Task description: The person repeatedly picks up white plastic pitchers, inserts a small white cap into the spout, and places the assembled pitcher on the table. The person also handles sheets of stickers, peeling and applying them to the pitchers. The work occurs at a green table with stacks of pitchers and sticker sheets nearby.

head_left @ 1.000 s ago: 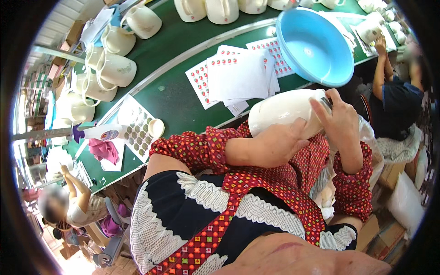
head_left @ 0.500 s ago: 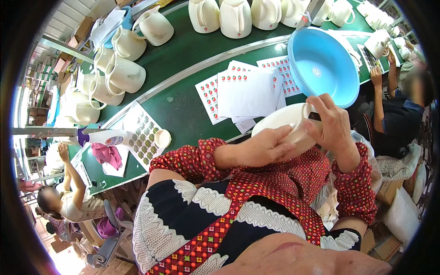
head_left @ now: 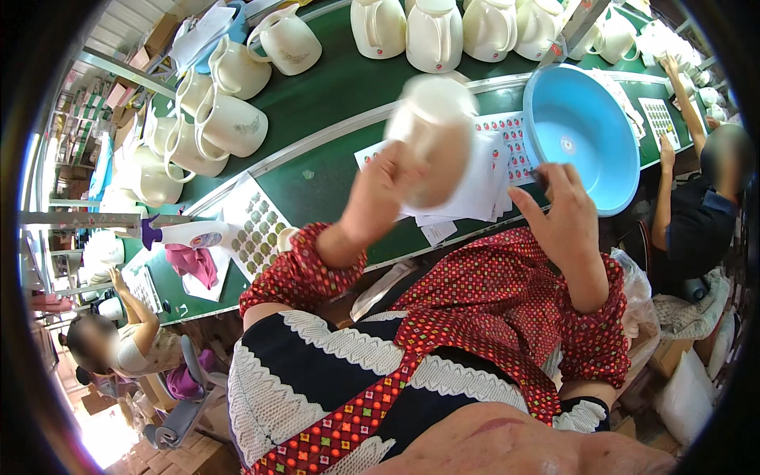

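Observation:
A cream-white pitcher [head_left: 445,119], smeared by motion, is held up over the sticker sheets near the belt's front edge. My left hand [head_left: 380,194] is closed on it at its near left side, seemingly round the handle. My right hand [head_left: 564,218] is apart from the pitcher, in front of the blue basin [head_left: 582,190]. Its thumb sticks out, and the bent fingers hold a small black object [head_left: 541,179] whose kind I cannot make out. Under the pitcher lie white paper [head_left: 479,178] and sheets of red-and-green round stickers [head_left: 507,134].
Cream pitchers stand along the far green belt [head_left: 340,87] and in a group [head_left: 229,127] at the left. A sheet of round olive stickers [head_left: 257,229], a spray bottle [head_left: 190,233] and a pink cloth [head_left: 192,264] lie at left. Co-workers [head_left: 127,344] [head_left: 704,198] sit on both sides.
My left hand has lifted the pitcher from my lap, forward and left over the papers. My right hand has come off the pitcher, keeping the small black object.

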`<action>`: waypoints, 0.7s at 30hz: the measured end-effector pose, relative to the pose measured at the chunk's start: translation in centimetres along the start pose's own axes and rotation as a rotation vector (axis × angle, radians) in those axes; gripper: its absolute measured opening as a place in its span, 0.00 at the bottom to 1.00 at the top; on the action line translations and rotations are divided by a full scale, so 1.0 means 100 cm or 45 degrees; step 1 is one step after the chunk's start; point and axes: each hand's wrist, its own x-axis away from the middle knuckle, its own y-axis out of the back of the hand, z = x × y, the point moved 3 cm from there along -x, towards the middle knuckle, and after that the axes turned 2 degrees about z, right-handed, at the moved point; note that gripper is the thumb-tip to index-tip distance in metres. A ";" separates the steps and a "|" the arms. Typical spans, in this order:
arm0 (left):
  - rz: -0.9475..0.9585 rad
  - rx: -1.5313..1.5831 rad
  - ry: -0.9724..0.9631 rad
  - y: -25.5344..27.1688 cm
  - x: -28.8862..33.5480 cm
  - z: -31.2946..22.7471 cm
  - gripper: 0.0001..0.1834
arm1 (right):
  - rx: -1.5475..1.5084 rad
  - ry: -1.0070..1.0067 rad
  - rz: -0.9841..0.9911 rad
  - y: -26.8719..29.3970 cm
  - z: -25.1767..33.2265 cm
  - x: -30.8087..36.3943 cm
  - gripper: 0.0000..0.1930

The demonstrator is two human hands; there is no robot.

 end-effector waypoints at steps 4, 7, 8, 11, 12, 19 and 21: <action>-0.492 0.110 -0.163 0.055 -0.073 0.028 0.10 | -0.107 -0.079 0.236 -0.049 -0.046 0.021 0.14; -0.685 -0.040 -0.245 0.089 -0.136 0.051 0.13 | -0.379 -0.108 0.349 -0.069 -0.050 0.029 0.08; -0.733 -0.061 -0.261 0.098 -0.155 0.057 0.13 | -0.385 -0.147 0.368 -0.071 -0.047 0.028 0.08; -0.867 -0.113 -0.351 0.136 -0.205 0.105 0.13 | -0.457 -0.135 0.412 -0.082 -0.043 0.021 0.08; -0.892 -0.120 -0.381 0.135 -0.211 0.111 0.13 | -0.486 -0.130 0.419 -0.086 -0.047 0.019 0.08; -1.086 -0.354 -0.336 0.130 -0.210 0.130 0.15 | -0.588 -0.106 0.311 -0.123 -0.053 -0.025 0.08; -1.536 -0.716 -0.241 0.093 -0.175 0.141 0.15 | -0.482 -0.070 0.224 -0.142 -0.062 -0.037 0.08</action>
